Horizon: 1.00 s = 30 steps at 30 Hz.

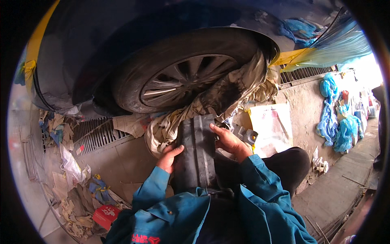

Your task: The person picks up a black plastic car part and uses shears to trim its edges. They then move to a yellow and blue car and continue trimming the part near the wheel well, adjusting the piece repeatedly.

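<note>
A dark grey, ribbed, board-like panel (197,150) lies upright along my lap. My left hand (168,158) grips its left edge, thumb resting on the face. On the opposite edge, my right hand (228,142) holds it with the thumb on top and the other fingers partly hidden. Just beyond the panel's far end is a crumpled, stained beige cloth (219,95), draped against a car wheel (187,77) with a spoked rim. Close to my right hand sits a small grey metal-looking part (245,134), its kind unclear.
The dark car body (101,40) overhangs the far side. Floor grates (93,136) run beneath it. A white-and-yellow sheet (271,126) lies right of my hands. Blue plastic scraps (328,116) litter the right, and a red box (106,215) lies among paper scraps at lower left.
</note>
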Each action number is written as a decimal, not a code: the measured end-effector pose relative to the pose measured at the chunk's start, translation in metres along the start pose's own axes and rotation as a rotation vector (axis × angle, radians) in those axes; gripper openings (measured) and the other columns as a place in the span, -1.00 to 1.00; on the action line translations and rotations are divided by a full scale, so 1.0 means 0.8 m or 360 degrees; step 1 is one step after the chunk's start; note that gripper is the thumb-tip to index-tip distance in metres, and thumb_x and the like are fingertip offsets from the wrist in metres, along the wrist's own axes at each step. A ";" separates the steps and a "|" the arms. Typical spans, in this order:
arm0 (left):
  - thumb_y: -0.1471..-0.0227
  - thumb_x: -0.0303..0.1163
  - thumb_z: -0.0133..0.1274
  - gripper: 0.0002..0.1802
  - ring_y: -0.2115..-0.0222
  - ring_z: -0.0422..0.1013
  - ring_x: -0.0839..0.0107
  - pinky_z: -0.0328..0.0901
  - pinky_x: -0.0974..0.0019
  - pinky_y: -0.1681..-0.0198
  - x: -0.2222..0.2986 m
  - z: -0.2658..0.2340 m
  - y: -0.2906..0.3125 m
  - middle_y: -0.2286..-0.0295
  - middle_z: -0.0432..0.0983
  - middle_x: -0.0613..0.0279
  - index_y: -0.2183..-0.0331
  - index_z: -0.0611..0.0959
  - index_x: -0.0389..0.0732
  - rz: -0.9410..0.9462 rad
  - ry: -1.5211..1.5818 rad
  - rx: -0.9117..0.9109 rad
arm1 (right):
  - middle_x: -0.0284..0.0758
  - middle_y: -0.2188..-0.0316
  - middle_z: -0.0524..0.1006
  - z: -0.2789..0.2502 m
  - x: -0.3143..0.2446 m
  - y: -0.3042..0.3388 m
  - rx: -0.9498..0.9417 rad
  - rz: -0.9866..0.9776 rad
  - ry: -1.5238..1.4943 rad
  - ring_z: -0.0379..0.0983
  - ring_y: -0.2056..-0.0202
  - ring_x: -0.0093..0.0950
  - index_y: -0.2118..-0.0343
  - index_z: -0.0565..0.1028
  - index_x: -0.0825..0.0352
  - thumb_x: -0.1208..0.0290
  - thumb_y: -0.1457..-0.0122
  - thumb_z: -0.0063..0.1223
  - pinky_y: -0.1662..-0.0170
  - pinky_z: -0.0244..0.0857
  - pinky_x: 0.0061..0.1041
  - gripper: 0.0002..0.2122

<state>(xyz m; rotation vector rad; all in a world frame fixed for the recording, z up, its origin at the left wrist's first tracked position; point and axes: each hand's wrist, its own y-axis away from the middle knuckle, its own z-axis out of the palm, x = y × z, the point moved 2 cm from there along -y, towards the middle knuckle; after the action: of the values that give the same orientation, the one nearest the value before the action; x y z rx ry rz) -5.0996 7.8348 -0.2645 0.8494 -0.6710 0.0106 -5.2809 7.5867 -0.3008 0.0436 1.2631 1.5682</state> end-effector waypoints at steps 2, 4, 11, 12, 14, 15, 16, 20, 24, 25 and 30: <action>-0.25 -0.25 0.30 -0.49 0.07 0.62 0.28 0.51 0.17 -0.02 0.004 -0.019 0.011 0.03 0.69 0.16 -0.14 0.64 -0.27 0.0133 0.0006 0.0151 | -0.08 0.29 0.70 -0.020 0.018 -0.022 0.0127 -0.0017 0.0468 0.69 0.25 -0.20 0.04 0.66 0.39 -0.12 -0.51 -0.11 0.11 0.57 -0.18 -0.43; -0.22 -0.32 0.33 -0.48 0.10 0.59 0.31 0.46 0.22 -0.02 0.009 -0.038 0.024 0.02 0.66 0.21 -0.15 0.64 -0.29 0.0192 0.0047 0.0394 | 0.07 0.26 0.72 -0.052 0.031 -0.041 0.0818 -0.0311 0.1693 0.70 0.14 0.01 0.21 0.70 0.45 0.06 -0.40 0.00 -0.01 0.55 -0.03 -0.54; -0.22 -0.36 0.33 -0.58 0.16 0.57 0.42 0.44 0.27 0.02 0.024 -0.049 0.052 0.10 0.68 0.29 -0.08 0.68 -0.24 0.0587 -0.0059 0.0672 | 0.02 0.10 0.71 -0.093 0.078 -0.089 0.0702 0.0174 0.2114 0.66 0.01 0.02 0.11 0.71 0.32 0.24 -0.24 0.09 -0.06 0.54 -0.03 -0.69; -0.22 -0.37 0.33 -0.59 0.15 0.57 0.42 0.44 0.27 0.02 0.027 -0.047 0.052 0.10 0.68 0.30 -0.08 0.69 -0.24 0.0635 -0.0121 0.0683 | 0.03 0.11 0.71 -0.085 0.077 -0.092 0.0688 0.0055 0.2121 0.66 0.01 0.01 0.13 0.70 0.33 0.24 -0.24 0.09 -0.05 0.54 -0.02 -0.70; -0.23 -0.39 0.32 -0.61 0.15 0.56 0.43 0.43 0.28 0.01 0.029 -0.039 0.050 0.11 0.68 0.31 -0.06 0.70 -0.25 0.0661 -0.0106 0.0692 | 0.02 0.05 0.64 -0.065 0.072 -0.094 0.0756 -0.0442 0.2099 0.62 -0.01 0.00 0.11 0.61 0.34 0.27 -0.25 0.14 -0.02 0.55 -0.02 -0.73; -0.23 -0.38 0.32 -0.62 0.15 0.57 0.43 0.43 0.28 0.01 0.031 -0.036 0.049 0.11 0.68 0.31 -0.05 0.70 -0.24 0.0657 -0.0093 0.0715 | 0.00 0.02 0.60 -0.057 0.073 -0.096 0.0775 -0.0427 0.2216 0.58 -0.06 -0.02 0.06 0.59 0.33 0.30 -0.24 0.13 -0.06 0.53 -0.05 -0.72; -0.24 -0.38 0.32 -0.63 0.15 0.57 0.43 0.43 0.29 0.01 0.034 -0.034 0.050 0.10 0.68 0.30 -0.04 0.70 -0.24 0.0660 -0.0083 0.0723 | -0.02 -0.01 0.55 -0.048 0.072 -0.098 0.0776 -0.0572 0.2280 0.54 -0.10 -0.04 0.00 0.57 0.32 0.34 -0.24 0.13 -0.09 0.51 -0.09 -0.70; -0.28 -0.33 0.27 -0.63 0.14 0.60 0.37 0.47 0.25 0.00 0.041 -0.028 0.054 0.10 0.68 0.26 -0.07 0.67 -0.21 0.0659 -0.0091 0.0645 | -0.01 -0.08 0.48 -0.038 0.079 -0.118 0.0898 -0.0445 0.2463 0.44 -0.15 -0.05 -0.02 0.50 0.35 0.45 -0.25 0.05 -0.20 0.42 -0.13 -0.71; -0.29 -0.36 0.25 -0.62 0.08 0.58 0.36 0.46 0.24 -0.04 0.042 -0.016 0.062 0.06 0.68 0.26 -0.09 0.66 -0.22 0.0671 -0.0065 0.0548 | 0.05 0.13 0.60 -0.044 0.073 -0.137 0.1004 -0.0748 0.2316 0.60 0.03 0.00 0.06 0.53 0.37 0.46 -0.36 -0.11 -0.04 0.50 -0.06 -0.78; -0.29 -0.36 0.25 -0.62 0.08 0.58 0.37 0.45 0.24 -0.06 0.042 -0.013 0.064 0.05 0.67 0.26 -0.10 0.66 -0.22 0.0648 -0.0063 0.0581 | 0.04 0.15 0.63 -0.047 0.070 -0.143 0.0940 -0.0617 0.2392 0.62 0.05 0.00 0.07 0.54 0.36 0.45 -0.35 -0.11 -0.01 0.52 -0.06 -0.78; -0.28 -0.36 0.29 -0.59 0.03 0.53 0.45 0.38 0.30 -0.12 0.049 0.007 0.075 0.02 0.66 0.32 -0.12 0.67 -0.22 0.0676 0.0015 0.0531 | -0.05 0.24 0.69 -0.047 0.058 -0.145 0.0837 -0.0481 0.2528 0.67 0.12 -0.03 0.19 0.61 0.35 0.40 -0.31 0.00 -0.02 0.52 -0.07 -0.82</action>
<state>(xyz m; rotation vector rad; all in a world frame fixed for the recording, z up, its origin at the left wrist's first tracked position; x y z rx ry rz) -5.0873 7.8613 -0.1990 1.0096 -0.8440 0.5208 -5.2438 7.5793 -0.4257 -1.1976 2.6579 0.7625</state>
